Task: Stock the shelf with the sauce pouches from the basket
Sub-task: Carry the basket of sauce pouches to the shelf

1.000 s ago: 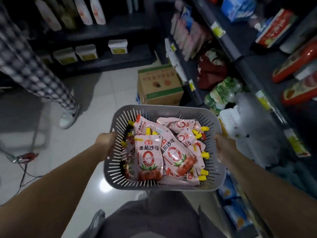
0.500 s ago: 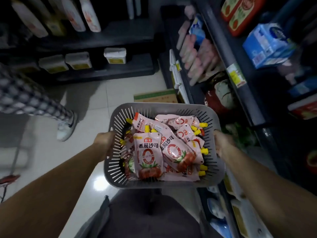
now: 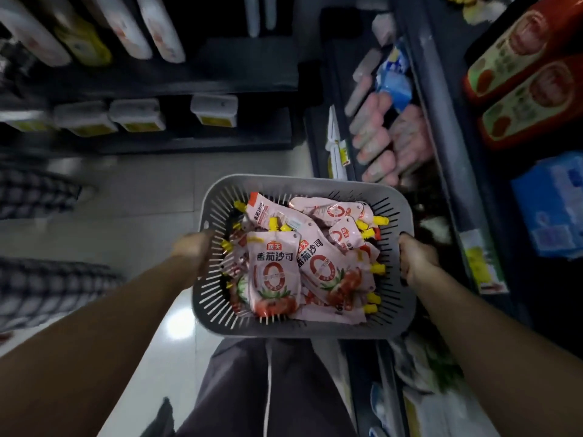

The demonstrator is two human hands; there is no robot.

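Along the right side of the aisle runs the dark shelf (image 3: 437, 127). Its levels carry red and green packs (image 3: 530, 74), a blue box (image 3: 552, 206) and, just beyond the basket, a row of pink pouches (image 3: 388, 143). These may be the same product, but blur leaves that unsure. Pale floor tiles (image 3: 142, 190) fill the left, with someone's checked garment (image 3: 38, 288) at the left edge.

The grey slotted basket (image 3: 299, 329) is held level at waist height, near the shelf front. The sauce pouches (image 3: 273, 272) lie heaped inside it, yellow caps pointing every way. The left grip (image 3: 192, 247) is curled over the basket's left rim and the right grip (image 3: 416, 260) over its right rim, each clamped on the plastic.

The step in hand looks like bringing the basket to the stocking spot. To do it well, hold the basket level so the heap does not slide. Brace it on a shelf edge or against the body before freeing one hand. Then lift pouches singly by the body rather than the cap, and set them with the pink row, labels outward.
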